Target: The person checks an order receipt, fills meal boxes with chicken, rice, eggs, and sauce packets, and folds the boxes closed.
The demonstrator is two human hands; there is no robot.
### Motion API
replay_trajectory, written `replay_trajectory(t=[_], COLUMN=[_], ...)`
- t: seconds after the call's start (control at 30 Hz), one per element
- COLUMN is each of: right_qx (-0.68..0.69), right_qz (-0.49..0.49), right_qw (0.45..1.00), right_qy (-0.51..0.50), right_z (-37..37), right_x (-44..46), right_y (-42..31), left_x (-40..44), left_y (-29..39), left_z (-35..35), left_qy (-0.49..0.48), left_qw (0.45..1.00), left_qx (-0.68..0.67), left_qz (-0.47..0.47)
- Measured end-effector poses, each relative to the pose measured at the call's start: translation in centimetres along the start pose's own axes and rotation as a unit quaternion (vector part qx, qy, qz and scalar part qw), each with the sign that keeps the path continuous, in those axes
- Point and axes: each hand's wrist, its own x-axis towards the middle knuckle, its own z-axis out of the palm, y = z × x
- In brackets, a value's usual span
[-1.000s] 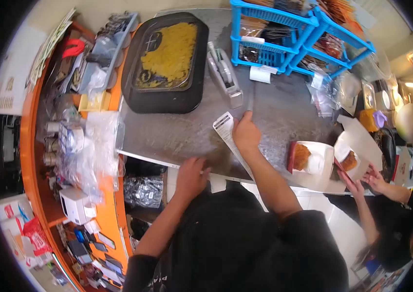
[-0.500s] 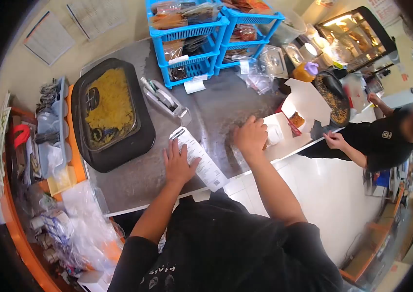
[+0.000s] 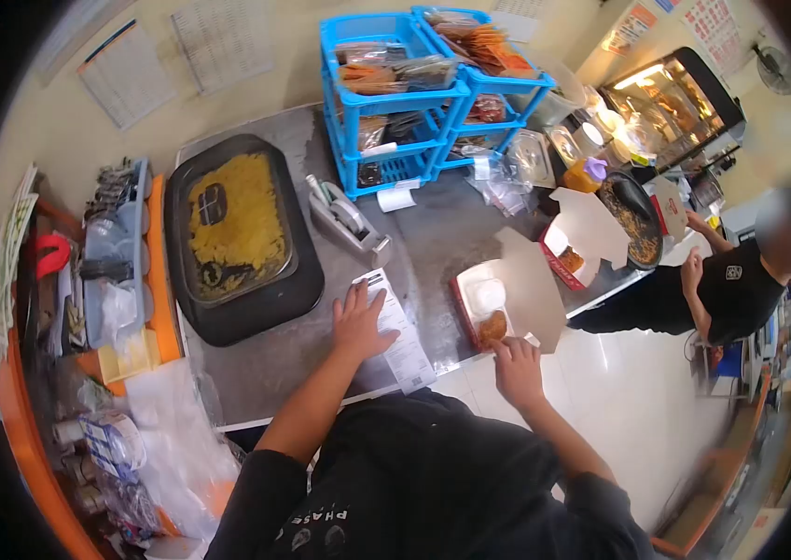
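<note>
My left hand (image 3: pixel 358 322) lies with spread fingers on a long white printed receipt (image 3: pixel 402 345) at the counter's front edge. To the right, my right hand (image 3: pixel 517 367) has its fingers bent together at the front edge of an open red and white box (image 3: pixel 463 303). In that box are a white round item (image 3: pixel 486 296) and a browned fried piece (image 3: pixel 492 326). Another open box (image 3: pixel 559 266) with a fried piece (image 3: pixel 571 259) stands behind it to the right. A tape dispenser (image 3: pixel 344 217) sits behind the receipt.
A black pan with yellow food (image 3: pixel 239 219) stands on the left of the metal counter (image 3: pixel 274 378). Blue racks (image 3: pixel 391 140) hold packets at the back. On the right, a co-worker (image 3: pixel 741 289) stands beside a black pan of food (image 3: pixel 638 224) and a box.
My right hand let go of the receipt and moved right to the nearer box, whose lid now stands open. My left hand came onto the receipt. The co-worker moved back from the boxes.
</note>
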Motion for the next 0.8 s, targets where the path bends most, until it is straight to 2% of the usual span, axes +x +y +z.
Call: replay_trajectory(t=[0.03, 0.1, 0.13, 0.2, 0.27, 0.33, 0.37, 0.43, 0.57, 0.73, 0.8], right_qx=[0.012, 0.123, 0.271, 0.356, 0.388, 0.319, 0.323, 0.267, 0.281, 0.301, 0.400], right_qz=[0.042, 0.226, 0.419, 0.494, 0.468, 0.432, 0.437, 0.433, 0.318, 0.268, 0.236], right_qw=[0.995, 0.960, 0.863, 0.778, 0.771, 0.832, 0.827, 0.851, 0.903, 0.914, 0.877], right_qy=[0.086, 0.108, 0.079, 0.152, 0.193, 0.139, 0.144, 0.128, 0.073, 0.047, 0.120], right_z=[-0.2, 2.9, 3.8, 8.2, 9.3, 10.2, 10.2, 9.1, 8.5, 7.5, 8.0], right_x=[-1.3, -3.5, -3.0, -1.5, 1.9, 4.1, 5.2, 7.6, 13.9, 20.4, 20.7], right_y=[-0.3, -0.3, 0.0, 2.7, 3.9, 5.7, 6.4, 7.6, 11.7, 11.8, 11.7], left_x=[0.0, 0.2, 0.3, 0.3, 0.4, 0.3, 0.4, 0.6, 0.2, 0.2, 0.0], left_y=[0.4, 1.0, 1.2, 1.2, 1.5, 1.6, 1.5, 1.2, 2.2, 2.1, 2.0], left_z=[-0.2, -0.1, 0.1, 1.0, 1.2, 1.7, 2.0, 2.7, 1.9, 2.6, 3.0], left_qy=[-0.008, -0.007, -0.003, 0.008, 0.027, 0.034, 0.045, 0.049, 0.039, 0.047, 0.039], left_qw=[1.000, 1.000, 0.999, 0.999, 0.999, 0.999, 0.998, 0.998, 0.997, 0.997, 0.997], left_qx=[0.005, 0.009, 0.012, 0.015, 0.017, 0.030, 0.037, 0.037, 0.044, 0.037, 0.037], left_qz=[-0.013, -0.018, -0.033, -0.030, -0.035, -0.022, -0.021, -0.019, -0.042, -0.057, -0.062])
